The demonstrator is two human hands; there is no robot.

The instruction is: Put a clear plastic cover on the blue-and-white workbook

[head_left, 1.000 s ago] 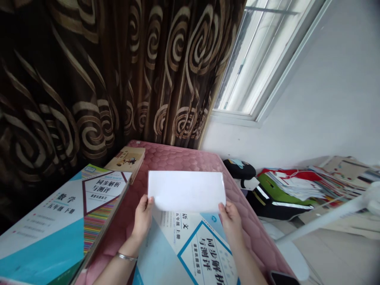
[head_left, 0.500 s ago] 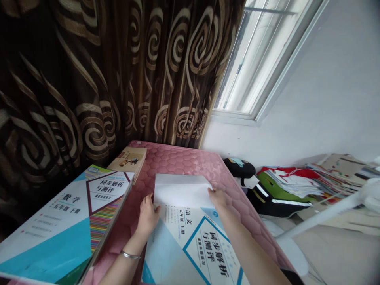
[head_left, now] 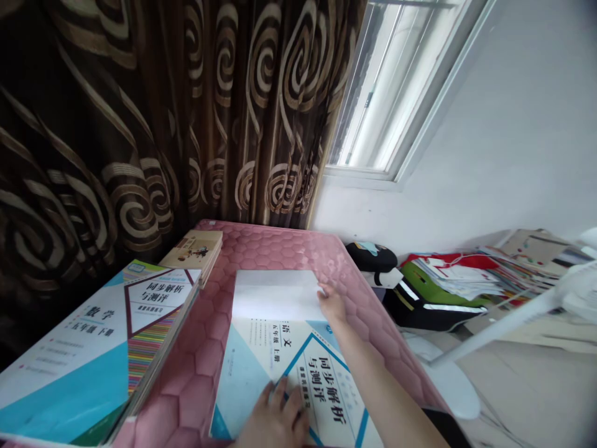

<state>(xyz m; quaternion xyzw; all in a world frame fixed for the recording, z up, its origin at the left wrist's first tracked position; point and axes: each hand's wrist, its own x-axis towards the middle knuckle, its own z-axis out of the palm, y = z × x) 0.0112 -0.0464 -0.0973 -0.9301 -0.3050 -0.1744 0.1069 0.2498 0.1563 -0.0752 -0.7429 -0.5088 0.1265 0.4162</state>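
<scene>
A workbook with a white and blue cover (head_left: 252, 367) lies on the pink quilted surface in front of me. A blank white sheet of paper (head_left: 275, 295) spans its far end; whether the sheet is attached to the book I cannot tell. My right hand (head_left: 332, 303) is closed on the sheet's right edge, thumb and fingers pinched together. Flat on the lower part of the cover rests my left hand (head_left: 280, 417), its fingers apart and holding nothing. The near edge of the workbook runs out of view.
To the left lies a stack of workbooks (head_left: 60, 367), with smaller tan books (head_left: 193, 249) behind it. A patterned curtain (head_left: 224, 112) hangs at the back. Right of the pink surface (head_left: 186, 386) are a black and green bag (head_left: 429, 298), piled papers (head_left: 461, 277) and a white fan (head_left: 494, 326).
My left hand has left the sheet's left corner and come down onto the workbook's cover, nearer to me. The right hand stays at the sheet's right edge. The whole view has shifted slightly.
</scene>
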